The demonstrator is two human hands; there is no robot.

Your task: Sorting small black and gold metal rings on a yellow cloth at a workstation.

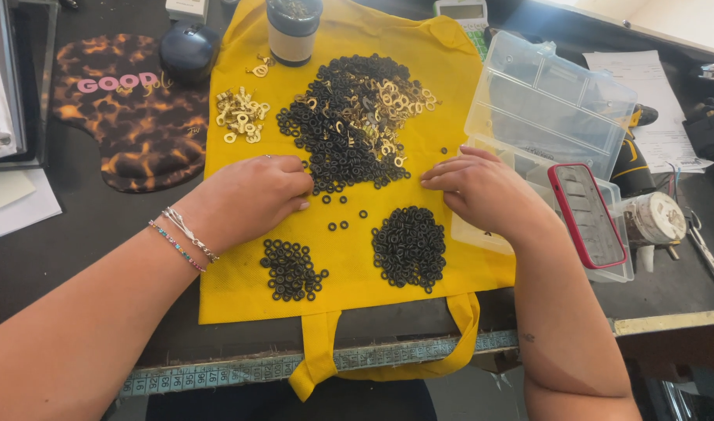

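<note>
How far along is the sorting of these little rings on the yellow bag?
Done: two piles of black rings and near the front, and a gold pile at the back left. In hand: the left hand and right hand rest at the near edge of the big mixed heap. Left: that heap, the biggest pile.

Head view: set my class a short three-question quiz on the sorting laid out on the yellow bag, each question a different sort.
1. True or false: the gold rings lie in their own small heap left of the mixed heap.
2. How many heaps of only black rings lie nearest the person?
3. Which hand wears bracelets: A left, B right?

Key: 1 true. 2 two: small heap, larger heap. 3 A.
</note>
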